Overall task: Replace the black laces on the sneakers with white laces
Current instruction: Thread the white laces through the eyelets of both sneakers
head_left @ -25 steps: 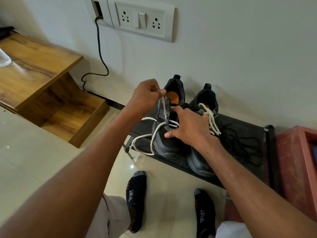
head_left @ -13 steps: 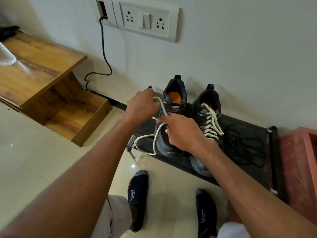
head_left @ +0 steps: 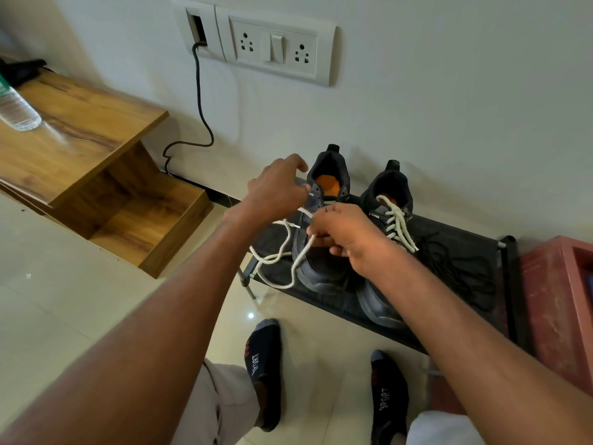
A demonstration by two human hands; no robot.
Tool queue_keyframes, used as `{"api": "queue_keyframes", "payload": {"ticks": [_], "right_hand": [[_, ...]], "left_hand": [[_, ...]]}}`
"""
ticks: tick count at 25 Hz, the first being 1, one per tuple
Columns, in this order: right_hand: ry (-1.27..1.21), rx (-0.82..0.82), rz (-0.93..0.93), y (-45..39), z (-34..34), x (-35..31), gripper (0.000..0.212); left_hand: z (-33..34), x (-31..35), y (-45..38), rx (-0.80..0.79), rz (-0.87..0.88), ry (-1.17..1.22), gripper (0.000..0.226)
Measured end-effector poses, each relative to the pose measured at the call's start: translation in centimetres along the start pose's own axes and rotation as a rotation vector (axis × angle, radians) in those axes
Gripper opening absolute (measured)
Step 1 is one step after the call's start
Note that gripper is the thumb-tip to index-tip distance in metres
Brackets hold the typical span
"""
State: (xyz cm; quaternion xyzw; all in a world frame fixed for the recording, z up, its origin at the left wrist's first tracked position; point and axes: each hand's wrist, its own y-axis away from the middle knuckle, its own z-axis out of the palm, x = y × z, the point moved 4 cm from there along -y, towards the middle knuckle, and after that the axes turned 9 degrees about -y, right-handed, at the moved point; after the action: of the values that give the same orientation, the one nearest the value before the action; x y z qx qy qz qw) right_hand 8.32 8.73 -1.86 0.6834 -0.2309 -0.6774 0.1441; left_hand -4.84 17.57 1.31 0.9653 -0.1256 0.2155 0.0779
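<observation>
Two dark grey sneakers stand on a black shoe rack (head_left: 337, 305) against the wall. The right sneaker (head_left: 382, 306) carries a white lace (head_left: 398, 223) through its eyelets. The left sneaker (head_left: 324, 268) has a second white lace (head_left: 288, 252) partly threaded, its long ends looping off the rack's left edge. My right hand (head_left: 349, 239) pinches this lace over the left sneaker's tongue. Beside that sneaker's collar is my left hand (head_left: 276, 191), fingers loosely spread and holding nothing I can see. The removed black laces (head_left: 455, 268) lie in a heap on the rack, right of the sneakers.
A wooden stepped shelf (head_left: 96, 149) stands at the left with a plastic bottle (head_left: 17, 112) lying on it. A cable (head_left: 200, 101) hangs from the wall socket panel (head_left: 272, 46). A red crate (head_left: 558, 303) adjoins the rack's right end. My socked feet (head_left: 266, 364) are on the tiled floor.
My left hand has let go of the lace and lifted toward the left sneaker's collar with its fingers spread. My right hand stays pinching the lace over the tongue.
</observation>
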Motion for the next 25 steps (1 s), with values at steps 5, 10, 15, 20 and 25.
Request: {"api": "queue_keyframes", "payload": {"ticks": [5,10,15,20,25], "right_hand": [[-0.301,-0.149,-0.194,2.3,-1.5,-3.9,0.02],[-0.392,-0.063,-0.541,4.0,-4.9,-6.3,0.02],[-0.517,-0.007,-0.533,3.0,-7.9,-5.5,0.019],[-0.443,0.039,-0.485,1.3,-8.8,-4.8,0.019],[-0.108,-0.07,-0.396,1.0,-5.4,-3.2,0.018]], "left_hand": [[-1.5,2.5,1.3,0.12,0.069,0.491,0.02],[-1.3,5.0,2.6,-0.267,0.203,0.821,0.054],[-0.9,2.4,2.1,-0.233,0.032,0.478,0.039],[-0.2,-1.5,1.6,-0.245,-0.072,-0.362,0.024],[-0.7,2.9,2.5,-0.187,0.122,0.5,0.036]]}}
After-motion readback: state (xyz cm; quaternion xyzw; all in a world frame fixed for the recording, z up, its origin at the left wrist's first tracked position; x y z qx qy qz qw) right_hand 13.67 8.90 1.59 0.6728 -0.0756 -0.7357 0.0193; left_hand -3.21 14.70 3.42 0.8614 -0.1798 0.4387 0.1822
